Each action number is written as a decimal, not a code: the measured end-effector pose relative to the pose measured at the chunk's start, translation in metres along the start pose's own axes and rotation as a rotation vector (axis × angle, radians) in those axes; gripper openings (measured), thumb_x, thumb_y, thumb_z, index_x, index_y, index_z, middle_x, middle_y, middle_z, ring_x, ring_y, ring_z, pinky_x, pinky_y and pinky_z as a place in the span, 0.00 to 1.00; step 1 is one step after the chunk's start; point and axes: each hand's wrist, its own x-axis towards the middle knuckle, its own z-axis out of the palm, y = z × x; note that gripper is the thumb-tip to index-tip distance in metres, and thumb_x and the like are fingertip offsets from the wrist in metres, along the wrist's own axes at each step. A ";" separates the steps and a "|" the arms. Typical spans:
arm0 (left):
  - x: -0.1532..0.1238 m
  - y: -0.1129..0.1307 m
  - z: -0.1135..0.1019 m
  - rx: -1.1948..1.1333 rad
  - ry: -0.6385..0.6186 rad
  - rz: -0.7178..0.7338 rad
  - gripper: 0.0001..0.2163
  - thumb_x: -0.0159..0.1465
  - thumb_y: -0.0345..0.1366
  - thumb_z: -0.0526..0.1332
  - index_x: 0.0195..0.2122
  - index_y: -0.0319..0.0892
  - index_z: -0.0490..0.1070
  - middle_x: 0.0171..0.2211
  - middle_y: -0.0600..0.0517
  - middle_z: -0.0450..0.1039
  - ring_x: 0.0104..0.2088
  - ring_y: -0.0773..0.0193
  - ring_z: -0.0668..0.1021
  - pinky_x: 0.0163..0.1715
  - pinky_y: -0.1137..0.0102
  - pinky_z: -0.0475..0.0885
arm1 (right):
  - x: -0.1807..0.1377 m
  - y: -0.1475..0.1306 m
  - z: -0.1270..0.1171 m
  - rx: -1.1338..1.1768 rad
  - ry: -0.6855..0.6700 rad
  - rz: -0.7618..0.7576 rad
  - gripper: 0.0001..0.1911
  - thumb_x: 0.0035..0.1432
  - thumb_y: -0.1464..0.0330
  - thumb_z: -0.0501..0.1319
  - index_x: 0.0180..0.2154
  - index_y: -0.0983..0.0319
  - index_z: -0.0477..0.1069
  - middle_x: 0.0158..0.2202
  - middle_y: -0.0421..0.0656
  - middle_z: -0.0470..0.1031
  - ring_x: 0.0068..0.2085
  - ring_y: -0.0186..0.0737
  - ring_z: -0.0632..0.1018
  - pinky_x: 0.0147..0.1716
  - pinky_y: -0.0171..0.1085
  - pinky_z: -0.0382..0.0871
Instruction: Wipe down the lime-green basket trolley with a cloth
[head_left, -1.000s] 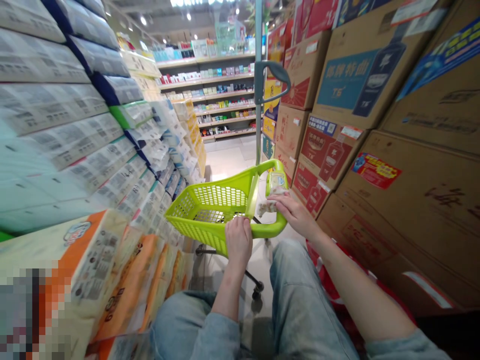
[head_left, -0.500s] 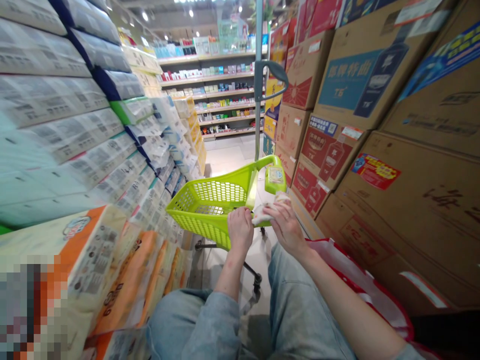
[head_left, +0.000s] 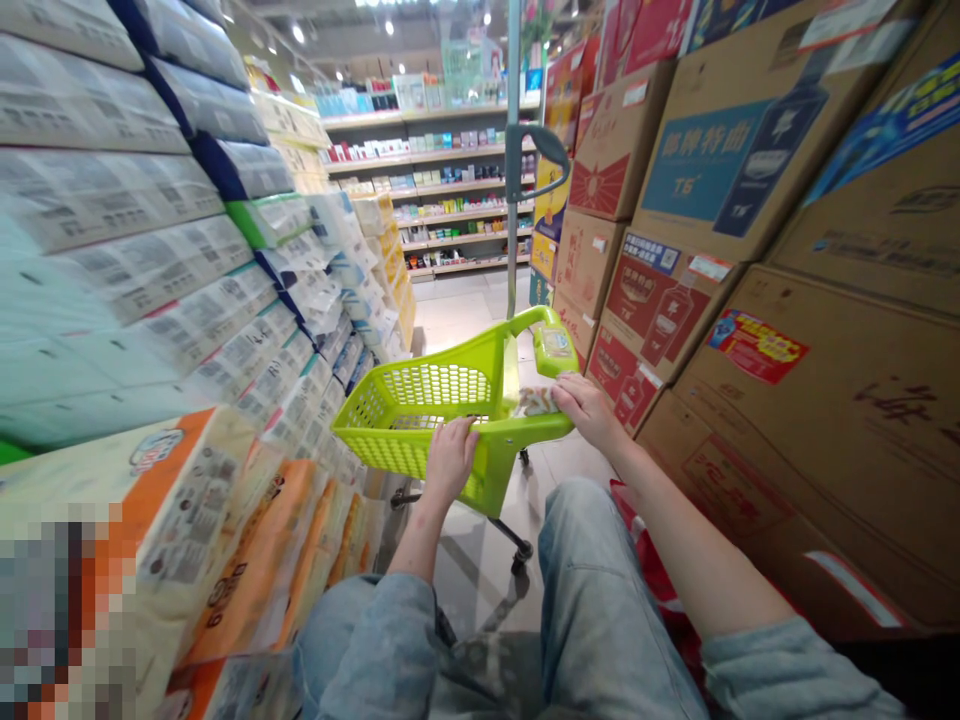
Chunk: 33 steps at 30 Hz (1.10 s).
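Note:
A lime-green plastic basket cart (head_left: 420, 405) stands on the aisle floor in front of my knees, its basket tilted toward me. My left hand (head_left: 450, 455) is closed around the cart's near rim. My right hand (head_left: 589, 410) is closed on a crumpled whitish cloth (head_left: 536, 402) and presses it against the rim near the right corner. The cart's grey pole with its handle (head_left: 536, 160) rises behind the basket. I see nothing inside the basket.
Stacked packs of tissue paper (head_left: 150, 280) wall the left side of the aisle. Cardboard boxes (head_left: 750, 200) are piled high on the right. A red bag (head_left: 652, 570) lies by my right leg. Store shelves (head_left: 442, 190) stand at the far end.
My right hand with the cloth slid along the rim from the middle back toward the right corner. My left hand shifted left on the rim, and the cart turned slightly.

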 end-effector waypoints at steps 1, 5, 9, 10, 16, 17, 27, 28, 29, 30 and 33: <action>0.000 -0.004 0.002 0.030 -0.005 -0.002 0.15 0.69 0.38 0.45 0.51 0.43 0.65 0.47 0.48 0.72 0.50 0.60 0.70 0.55 0.62 0.59 | -0.001 0.003 0.000 0.006 0.019 0.005 0.21 0.66 0.59 0.44 0.29 0.58 0.70 0.31 0.44 0.73 0.40 0.42 0.73 0.49 0.44 0.65; 0.003 -0.007 0.007 0.132 -0.027 -0.008 0.13 0.68 0.39 0.47 0.48 0.44 0.66 0.41 0.48 0.72 0.45 0.58 0.71 0.49 0.62 0.61 | -0.015 0.002 0.008 0.007 0.166 0.009 0.17 0.66 0.62 0.45 0.41 0.57 0.71 0.40 0.44 0.75 0.47 0.43 0.73 0.58 0.49 0.58; 0.004 -0.004 0.010 0.161 -0.034 0.005 0.13 0.68 0.39 0.46 0.47 0.45 0.66 0.40 0.49 0.71 0.44 0.59 0.71 0.48 0.63 0.60 | -0.042 -0.012 0.030 -0.070 0.335 0.036 0.18 0.65 0.66 0.45 0.53 0.56 0.65 0.54 0.47 0.68 0.58 0.46 0.65 0.61 0.56 0.50; 0.004 -0.004 0.011 0.158 -0.036 0.013 0.13 0.68 0.39 0.46 0.47 0.45 0.66 0.40 0.49 0.71 0.44 0.59 0.70 0.48 0.63 0.60 | -0.048 -0.015 0.036 -0.113 0.355 0.045 0.19 0.65 0.66 0.45 0.54 0.56 0.63 0.56 0.47 0.65 0.60 0.47 0.62 0.61 0.58 0.49; 0.001 -0.006 0.012 0.151 -0.022 0.016 0.14 0.68 0.39 0.46 0.48 0.44 0.66 0.42 0.47 0.70 0.45 0.58 0.70 0.48 0.63 0.60 | -0.060 -0.025 0.049 -0.360 0.299 0.015 0.19 0.62 0.66 0.51 0.55 0.53 0.64 0.53 0.47 0.65 0.60 0.53 0.59 0.60 0.61 0.47; 0.001 -0.005 0.012 0.152 -0.024 0.017 0.14 0.69 0.39 0.45 0.48 0.43 0.66 0.42 0.47 0.70 0.44 0.58 0.70 0.48 0.63 0.60 | -0.057 -0.023 0.047 -0.383 0.281 0.007 0.18 0.62 0.66 0.51 0.54 0.53 0.65 0.51 0.47 0.67 0.58 0.52 0.62 0.60 0.60 0.48; 0.019 0.006 0.023 0.148 -0.041 -0.014 0.14 0.69 0.40 0.45 0.48 0.44 0.65 0.42 0.49 0.71 0.45 0.58 0.70 0.48 0.63 0.59 | -0.005 -0.017 0.022 -0.417 0.108 0.150 0.17 0.64 0.65 0.47 0.40 0.62 0.73 0.35 0.52 0.74 0.45 0.53 0.69 0.53 0.54 0.55; 0.021 0.008 0.024 0.143 -0.042 -0.024 0.14 0.69 0.40 0.45 0.48 0.44 0.65 0.42 0.49 0.71 0.45 0.58 0.70 0.48 0.63 0.59 | -0.008 -0.017 0.025 -0.408 0.126 0.138 0.17 0.63 0.65 0.47 0.42 0.61 0.72 0.37 0.52 0.74 0.46 0.53 0.69 0.54 0.54 0.54; 0.022 0.009 0.024 0.137 -0.042 -0.033 0.14 0.69 0.40 0.45 0.48 0.45 0.65 0.42 0.49 0.71 0.45 0.58 0.70 0.48 0.63 0.59 | -0.012 -0.016 0.029 -0.399 0.150 0.120 0.17 0.63 0.66 0.48 0.46 0.60 0.71 0.41 0.51 0.74 0.49 0.53 0.68 0.56 0.55 0.52; 0.023 0.009 0.025 0.132 -0.040 -0.041 0.14 0.69 0.41 0.45 0.48 0.45 0.65 0.42 0.49 0.71 0.45 0.58 0.70 0.47 0.63 0.59 | -0.018 -0.015 0.034 -0.391 0.175 0.098 0.17 0.63 0.66 0.48 0.49 0.59 0.69 0.46 0.50 0.73 0.52 0.53 0.67 0.58 0.57 0.49; 0.025 0.011 0.026 0.120 -0.032 -0.051 0.13 0.69 0.41 0.45 0.47 0.45 0.65 0.42 0.49 0.71 0.44 0.58 0.70 0.47 0.63 0.60 | -0.037 -0.009 0.050 -0.391 0.218 0.051 0.21 0.63 0.65 0.50 0.57 0.56 0.61 0.58 0.47 0.63 0.63 0.54 0.56 0.61 0.62 0.40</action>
